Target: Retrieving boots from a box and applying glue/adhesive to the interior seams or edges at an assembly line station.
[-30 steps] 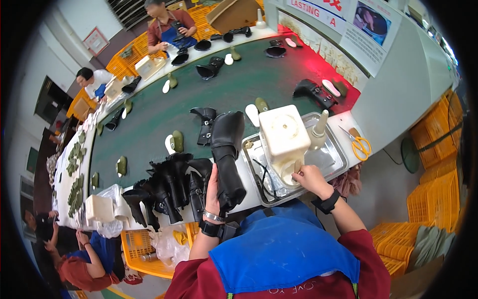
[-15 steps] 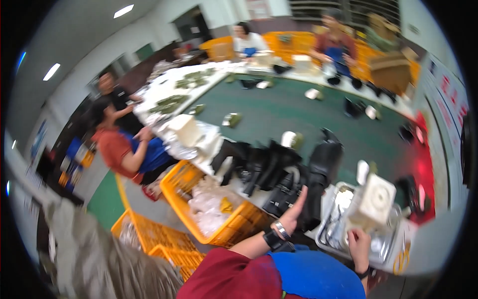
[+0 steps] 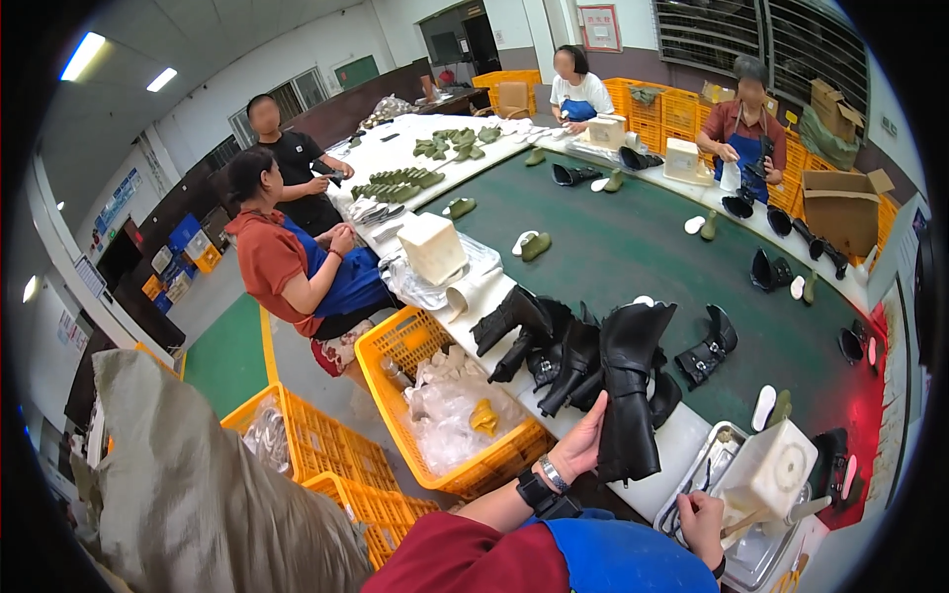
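Observation:
My left hand (image 3: 578,447) grips a tall black boot (image 3: 631,390) by its lower shaft, holding it upright at the near edge of the green table (image 3: 633,247). More black boots (image 3: 539,341) lie in a heap just to the left of it. My right hand (image 3: 702,519) rests low at the rim of a metal tray (image 3: 697,474) and holds a thin stick-like tool (image 3: 766,516). A white plastic jug (image 3: 773,469) stands in that tray beside the hand.
A yellow crate (image 3: 425,341) with clear plastic bags sits below the table to my left, with more yellow crates (image 3: 316,445) and a grey sack (image 3: 188,484) nearer. A seated person in red and blue (image 3: 297,267) works at the left. Other people stand around the far side.
The view has swung sharply to the left, then settled. My left hand still holds the black boot, and my right hand stays at the metal tray.

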Motion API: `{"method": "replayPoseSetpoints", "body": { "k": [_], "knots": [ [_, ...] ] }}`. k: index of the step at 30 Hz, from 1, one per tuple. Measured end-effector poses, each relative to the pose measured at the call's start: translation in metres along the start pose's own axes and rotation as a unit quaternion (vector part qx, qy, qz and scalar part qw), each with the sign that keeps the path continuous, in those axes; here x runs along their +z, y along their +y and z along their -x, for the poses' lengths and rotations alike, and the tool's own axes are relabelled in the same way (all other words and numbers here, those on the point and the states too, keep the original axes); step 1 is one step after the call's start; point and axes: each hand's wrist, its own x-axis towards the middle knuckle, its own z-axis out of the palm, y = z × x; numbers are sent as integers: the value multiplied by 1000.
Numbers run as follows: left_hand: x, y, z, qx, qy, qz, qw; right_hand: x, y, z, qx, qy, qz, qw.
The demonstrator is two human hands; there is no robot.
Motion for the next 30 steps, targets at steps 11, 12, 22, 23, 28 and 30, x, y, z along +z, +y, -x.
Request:
{"method": "replayPoseSetpoints", "body": {
  "k": [11, 12, 22, 23, 28, 30],
  "knots": [
    [-25, 126, 14, 79, -5, -91, 993, 81, -45, -54, 94, -152, 52, 983],
    [-26, 137, 17, 82, -6, -95, 992, 88, -47, -58, 100, -172, 74, 977],
    [-42, 201, 31, 80, 3, -63, 995, 130, -83, -88, 101, -122, 95, 983],
    [-42, 203, 28, 82, 6, -76, 994, 131, -85, -91, 100, -115, 90, 984],
    [-40, 214, 15, 43, 7, -134, 990, 137, -81, -98, 82, -103, 109, 985],
    [-39, 218, 12, 32, -1, -151, 988, 142, -75, -97, 95, -111, 122, 982]
  ]
}}
